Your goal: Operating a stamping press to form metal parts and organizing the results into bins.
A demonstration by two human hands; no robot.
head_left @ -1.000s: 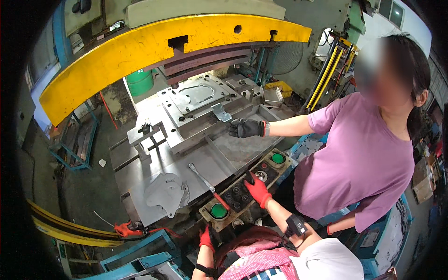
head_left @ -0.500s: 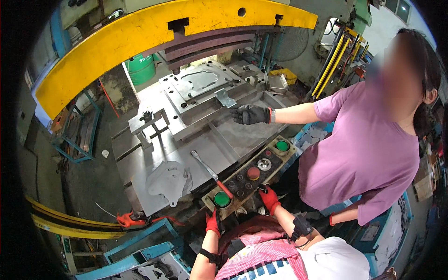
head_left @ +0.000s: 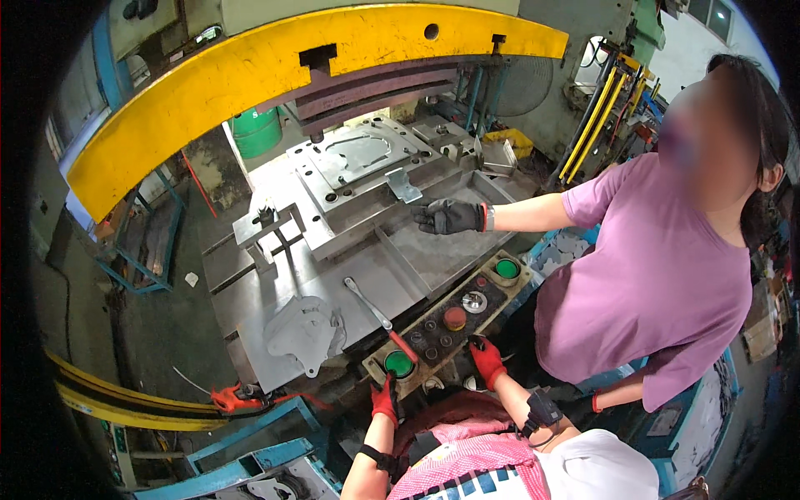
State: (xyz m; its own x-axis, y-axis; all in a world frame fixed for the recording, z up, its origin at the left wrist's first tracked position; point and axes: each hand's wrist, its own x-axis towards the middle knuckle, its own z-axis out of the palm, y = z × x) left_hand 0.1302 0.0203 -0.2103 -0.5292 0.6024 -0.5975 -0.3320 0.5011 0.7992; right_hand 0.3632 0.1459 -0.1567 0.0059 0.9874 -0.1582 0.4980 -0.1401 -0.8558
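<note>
Your left hand (head_left: 385,400) at green button (head_left: 398,362), right hand (head_left: 487,362) beside control panel (head_left: 440,310); finger spread unclear on both. Press only with co-worker's black-gloved hand (head_left: 450,217) clear of die (head_left: 358,190).

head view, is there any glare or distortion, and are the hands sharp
In the head view, the fisheye makes the yellow press beam look bowed; same head view, pale sheen on the metal die plate; same head view, left hand and right hand look fairly sharp.
</note>
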